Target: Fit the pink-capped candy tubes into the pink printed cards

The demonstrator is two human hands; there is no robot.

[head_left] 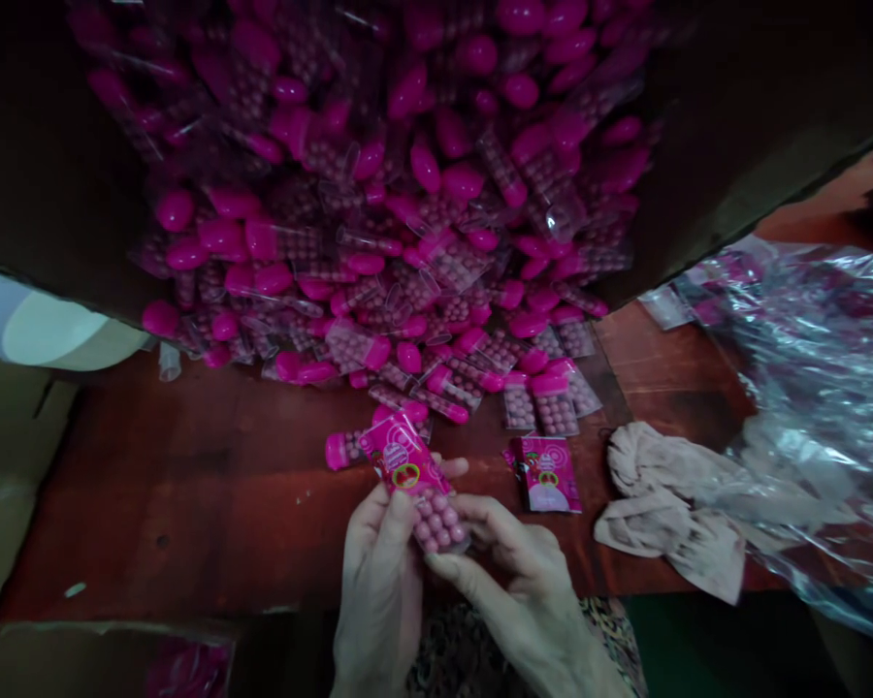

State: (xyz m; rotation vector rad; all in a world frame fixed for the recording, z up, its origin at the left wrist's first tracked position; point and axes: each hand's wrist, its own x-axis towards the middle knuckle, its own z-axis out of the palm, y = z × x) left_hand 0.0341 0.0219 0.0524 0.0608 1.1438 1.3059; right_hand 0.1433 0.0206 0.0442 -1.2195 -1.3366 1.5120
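Held between both hands is a small clear candy container [436, 525] filled with round pink balls. A pink printed sleeve [411, 463] covers its upper end, so I cannot see the cap. My left hand [382, 567] pinches the sleeve's lower edge with its thumb. My right hand [520, 572] grips the bare lower part of the container between thumb and fingers. Just behind the hands lies another candy container [339, 451] with a pink cap, partly hidden by the sleeve. A flat stack of printed sleeves [549, 475] rests on the table to the right.
A large open box [698, 184] lies facing me, heaped with pink-capped candy containers [422, 252] spilling onto the red-brown table [225, 504]. A crumpled cloth [662, 494] and clear plastic wrap [836, 368] lie at right. A pale round container [65, 330] stands at left, a carton [109, 659] below.
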